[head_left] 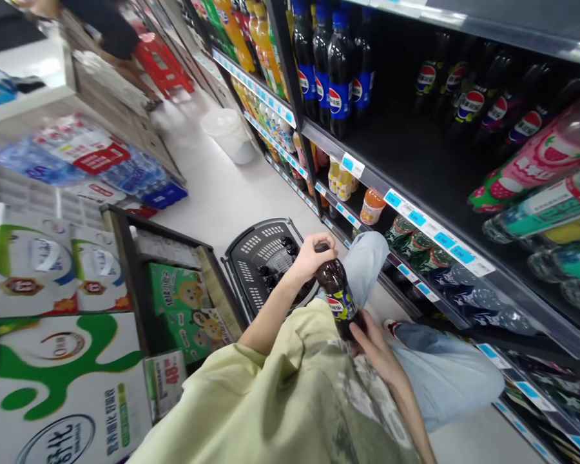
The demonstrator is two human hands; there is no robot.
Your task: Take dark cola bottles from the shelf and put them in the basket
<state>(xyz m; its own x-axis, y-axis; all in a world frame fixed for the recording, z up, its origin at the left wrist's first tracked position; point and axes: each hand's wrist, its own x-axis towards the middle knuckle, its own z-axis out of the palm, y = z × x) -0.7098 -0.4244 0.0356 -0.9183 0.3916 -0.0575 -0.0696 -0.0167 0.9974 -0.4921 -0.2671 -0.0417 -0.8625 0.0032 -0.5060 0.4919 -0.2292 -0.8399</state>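
A dark cola bottle (337,293) with a Pepsi-style label is tilted in front of my shirt, held between both hands. My left hand (313,259) is closed around its neck and black cap. At the bottle's base, my right hand (377,343) grips with thumb and fingers; part of those fingers is hidden behind the bottle. Beyond my left forearm, a black shopping basket (255,248) stands on the floor with several dark bottles (267,276) in it. Several similar cola bottles (473,103) stand at the back of the shelf on the right.
Blue-capped cola bottles (339,77) and pink-labelled bottles (536,154) fill parts of the shelf (415,161), whose edge runs along my right. Milk cartons (62,380) are stacked at left. Farther off are a white bucket (229,135), a red stool (163,63) and a person's legs (120,38).
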